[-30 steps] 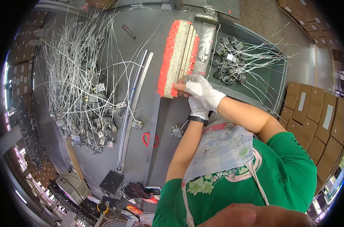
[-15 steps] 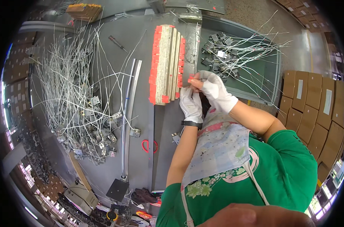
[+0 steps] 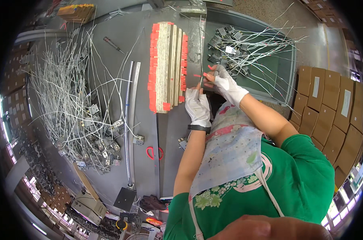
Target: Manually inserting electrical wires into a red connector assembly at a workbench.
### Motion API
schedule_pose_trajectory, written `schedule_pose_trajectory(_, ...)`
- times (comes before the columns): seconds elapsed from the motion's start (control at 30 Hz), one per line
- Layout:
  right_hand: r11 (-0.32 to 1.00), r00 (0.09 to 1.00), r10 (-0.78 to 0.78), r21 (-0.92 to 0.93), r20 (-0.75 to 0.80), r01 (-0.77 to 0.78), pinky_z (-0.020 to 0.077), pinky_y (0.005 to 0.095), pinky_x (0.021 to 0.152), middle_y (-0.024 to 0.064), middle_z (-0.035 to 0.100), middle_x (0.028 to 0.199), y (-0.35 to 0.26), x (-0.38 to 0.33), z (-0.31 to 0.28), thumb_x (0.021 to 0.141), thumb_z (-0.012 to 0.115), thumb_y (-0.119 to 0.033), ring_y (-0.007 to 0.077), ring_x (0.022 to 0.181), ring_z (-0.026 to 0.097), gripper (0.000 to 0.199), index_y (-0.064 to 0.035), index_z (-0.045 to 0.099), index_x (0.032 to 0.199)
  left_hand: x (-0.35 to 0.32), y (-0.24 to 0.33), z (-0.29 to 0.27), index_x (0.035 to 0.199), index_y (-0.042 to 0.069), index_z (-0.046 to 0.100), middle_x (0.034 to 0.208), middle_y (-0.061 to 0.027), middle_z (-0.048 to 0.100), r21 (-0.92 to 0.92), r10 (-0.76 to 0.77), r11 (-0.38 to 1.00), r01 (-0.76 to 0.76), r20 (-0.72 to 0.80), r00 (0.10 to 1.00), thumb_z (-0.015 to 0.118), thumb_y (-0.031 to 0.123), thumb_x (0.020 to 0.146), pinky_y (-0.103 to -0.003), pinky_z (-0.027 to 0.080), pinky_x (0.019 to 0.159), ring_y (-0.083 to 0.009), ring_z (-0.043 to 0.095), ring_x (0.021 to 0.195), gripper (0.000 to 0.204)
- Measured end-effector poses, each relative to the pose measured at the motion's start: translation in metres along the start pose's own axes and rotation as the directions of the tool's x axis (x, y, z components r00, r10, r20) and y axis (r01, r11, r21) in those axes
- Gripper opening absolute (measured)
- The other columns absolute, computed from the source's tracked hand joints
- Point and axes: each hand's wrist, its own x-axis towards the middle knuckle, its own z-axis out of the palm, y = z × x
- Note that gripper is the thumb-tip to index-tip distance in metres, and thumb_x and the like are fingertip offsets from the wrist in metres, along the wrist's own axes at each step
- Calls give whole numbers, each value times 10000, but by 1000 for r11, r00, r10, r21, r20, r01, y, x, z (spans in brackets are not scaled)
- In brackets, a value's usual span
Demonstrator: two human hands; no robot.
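Red tag (image 3: 197, 75) met thin wire (image 3: 201, 52)

L hand (image 3: 198, 108), in white glove w/ bare fingertips, was closed on thin wire, which ran up twd 12 o'clock. R hand (image 3: 228, 86), same glove type, at L hand's 1–2 o'clock, pinched red tag right at the wire. Layered block (image 3: 162, 68) w/ red tabs along edges lay on table (image 3: 147, 176), L hand's 11 o'clock. Wire heap (image 3: 81, 108): L hand's 9. Green-floored bin (image 3: 261, 82) w/ wired parts: R hand's 1. Brown cartons (image 3: 329, 110): R hand's 3–4.
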Motion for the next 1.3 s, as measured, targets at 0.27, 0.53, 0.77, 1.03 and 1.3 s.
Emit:
schedule_pose_trajectory(0.27, 985, 999, -5, -175, 54, 14, 472, 268, 715, 62, 501, 940, -3, 5, 4, 810, 609, -114, 139, 856, 530, 422, -82, 321, 1117, 0, 9, -6, 1019, 30, 617, 839, -111, 563, -87, 32, 996, -29, 36, 999, 549, -21, 773, -316, 442, 709, -245, 548, 790, 260)
schedule_pose_trajectory(0.53, 959, 974, -118, -232, 192, 161, 426, 267, 712, 93, 551, 888, -37, -24, 29, 761, 647, -99, 148, 848, 524, 485, -61, 322, 1119, -4, 36, -37, 1180, 50, 514, 890, -119, 541, -168, 62, 983, -68, -39, 997, 525, -45, 768, -339, 432, 736, -265, 525, 820, 422)
schedule_pose_trajectory(0.77, 775, 864, -464, -383, 197, 504, 388, 196, 679, 29, 546, 809, -40, -58, 58, 735, 620, -9, 69, 718, 489, 378, -47, 384, 1028, -22, 50, -71, 1175, 32, 509, 974, -132, 534, -253, 73, 963, -97, -102, 992, 493, -84, 760, -302, 415, 767, -251, 518, 854, 431)
schedule_pose_trajectory(1.03, 799, 825, -500, -228, 261, 556, 491, 302, 736, 78, 452, 953, -25, -92, 89, 693, 652, 69, 176, 771, 582, 555, -68, 283, 1085, -48, 50, -105, 1064, -25, 541, 906, -67, 549, -534, -64, 845, 16, -71, 995, 513, 20, 847, -265, 439, 681, -134, 526, 719, 224)
schedule_pose_trajectory(1.3, 739, 707, -654, 26, 270, 674, 491, 317, 733, 18, 367, 844, -29, -119, 102, 726, 576, 131, 166, 800, 520, 522, -152, 300, 1067, -21, 47, -127, 903, -31, 579, 728, -104, 581, -421, 280, 873, -248, 16, 960, 562, -22, 782, -289, 455, 570, -193, 583, 620, 122)
